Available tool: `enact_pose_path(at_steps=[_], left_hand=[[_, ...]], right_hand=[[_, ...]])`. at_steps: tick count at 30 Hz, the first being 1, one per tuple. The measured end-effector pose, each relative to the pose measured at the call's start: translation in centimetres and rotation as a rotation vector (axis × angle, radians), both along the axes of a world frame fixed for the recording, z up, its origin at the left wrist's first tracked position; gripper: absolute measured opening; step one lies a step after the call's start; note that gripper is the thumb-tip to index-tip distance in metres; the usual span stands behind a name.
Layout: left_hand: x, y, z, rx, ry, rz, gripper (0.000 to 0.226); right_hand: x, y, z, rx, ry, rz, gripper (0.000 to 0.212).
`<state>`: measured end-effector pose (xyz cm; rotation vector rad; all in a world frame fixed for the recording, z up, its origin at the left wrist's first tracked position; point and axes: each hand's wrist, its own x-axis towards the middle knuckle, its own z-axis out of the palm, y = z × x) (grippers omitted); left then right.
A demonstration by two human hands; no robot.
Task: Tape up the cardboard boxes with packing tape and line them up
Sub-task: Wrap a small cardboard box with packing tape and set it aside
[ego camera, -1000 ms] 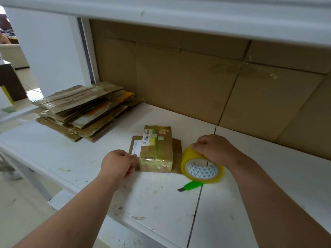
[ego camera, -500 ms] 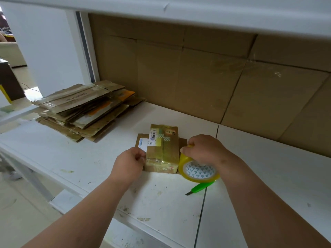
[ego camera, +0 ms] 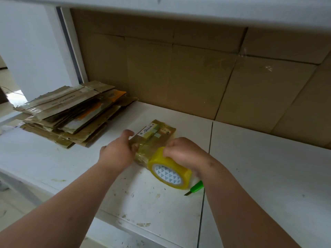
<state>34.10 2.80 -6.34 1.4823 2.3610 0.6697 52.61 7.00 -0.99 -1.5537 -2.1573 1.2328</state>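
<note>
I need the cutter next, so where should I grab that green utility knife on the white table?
Judging by its pose, grip the green utility knife by its green handle, from the right; the blade tip points down-left, and the yellow tape roll crowds its upper-left side.

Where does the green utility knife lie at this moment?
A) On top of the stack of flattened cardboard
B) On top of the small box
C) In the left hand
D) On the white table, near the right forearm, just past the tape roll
D: the green utility knife lies on the white table, beside the yellow tape roll that the right hand grips.
</note>
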Motion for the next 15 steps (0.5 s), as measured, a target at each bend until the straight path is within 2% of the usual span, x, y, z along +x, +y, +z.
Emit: enact_pose_path(at_steps=[2, 3, 9, 12, 15], left_hand=[[0.2, 0.1, -0.2, 0.047, 0.232, -0.106, 0.033], [0.4, 0.2, -0.3, 0.055, 0.272, -0.141, 0.037], [-0.2, 1.2, -0.6, -0.089, 0.177, -0.269, 0.084], [-0.7, 1.5, -0.7, -0.137, 0.187, -0.274, 0.091], [-0.6, 1.9, -0.9, -0.128, 0.194, -0.267, 0.089]], right_hand=[[0.3, -0.2, -0.4, -0.040, 0.069, -0.040, 0.021], [0.4, -0.3, -0.6, -0.060, 0.095, -0.054, 0.025], [2.5, -1.0, -1.8, -0.070, 0.219, -0.145, 0.020], [3.2, -2.1, -2.5, -0.079, 0.283, -0.224, 0.025], [3.3, -3.1, -3.6, -0.233, 0.431, -0.317, 0.018]])
